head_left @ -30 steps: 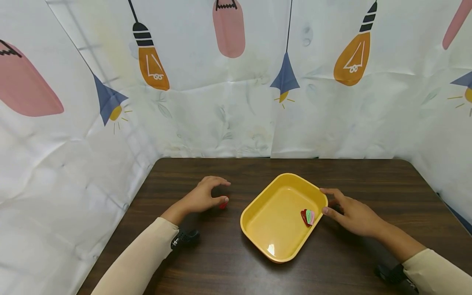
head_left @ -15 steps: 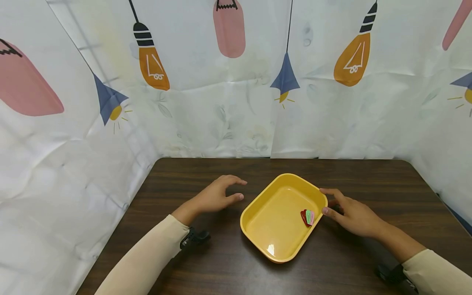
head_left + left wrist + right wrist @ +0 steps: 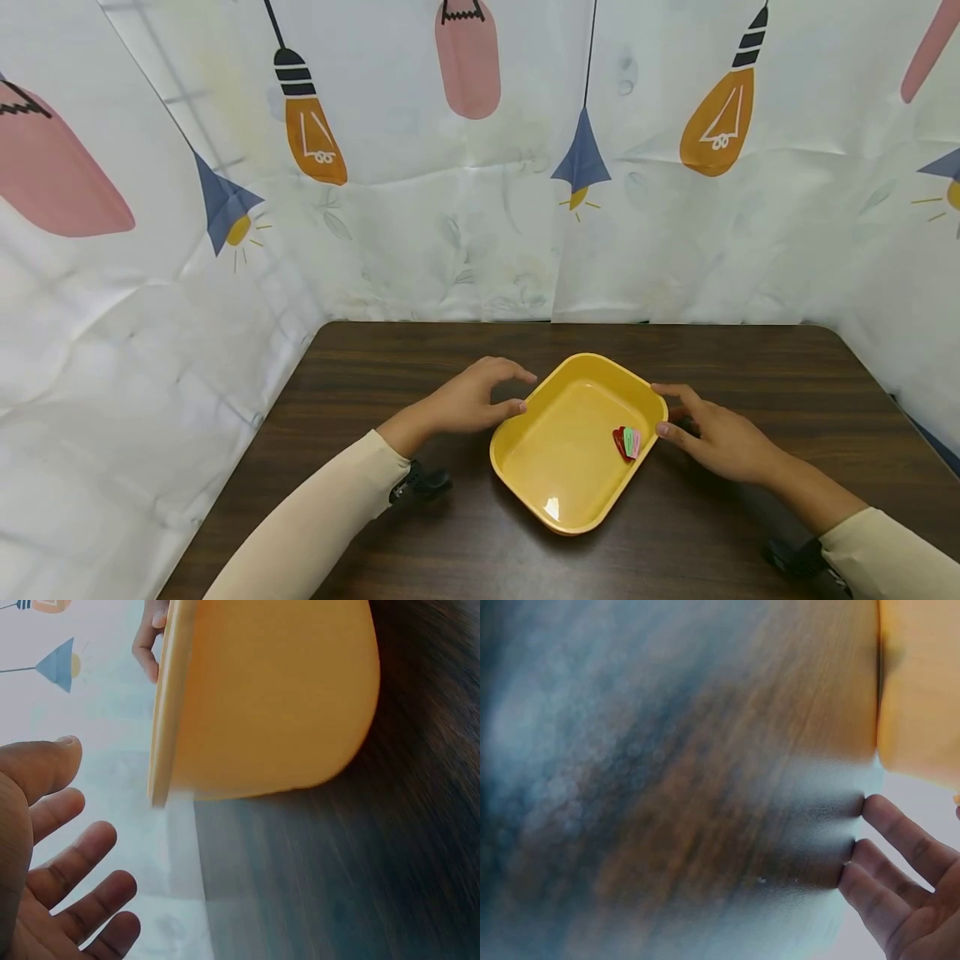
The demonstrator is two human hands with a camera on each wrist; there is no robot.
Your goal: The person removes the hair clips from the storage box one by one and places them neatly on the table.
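Note:
A yellow tray (image 3: pixel 562 467) lies on the dark wooden table (image 3: pixel 390 350). Three small flat pieces, red, green and pink (image 3: pixel 626 442), are bunched against its right inner wall. My left hand (image 3: pixel 523 392) hovers at the tray's left rim, thumb and fingers loosely spread, and nothing shows in it. In the left wrist view the left hand (image 3: pixel 75 840) is spread beside the tray's outer wall (image 3: pixel 270 697). My right hand (image 3: pixel 678 412) rests on the table at the tray's right corner, thumb at the rim. The right wrist view shows its fingers (image 3: pixel 892 892) straight below the tray (image 3: pixel 919 682).
White curtains printed with light bulbs (image 3: pixel 465 167) close in the table at the back and on both sides. Dark tabletop lies bare in front of the tray (image 3: pixel 465 550) and behind it (image 3: pixel 712 350). Black wrist straps (image 3: pixel 420 483) sit on both sleeves.
My left hand has moved right from a spot on the table to the tray's left rim. A small red thing seen by its thumb a second ago is out of sight. The right hand stayed still.

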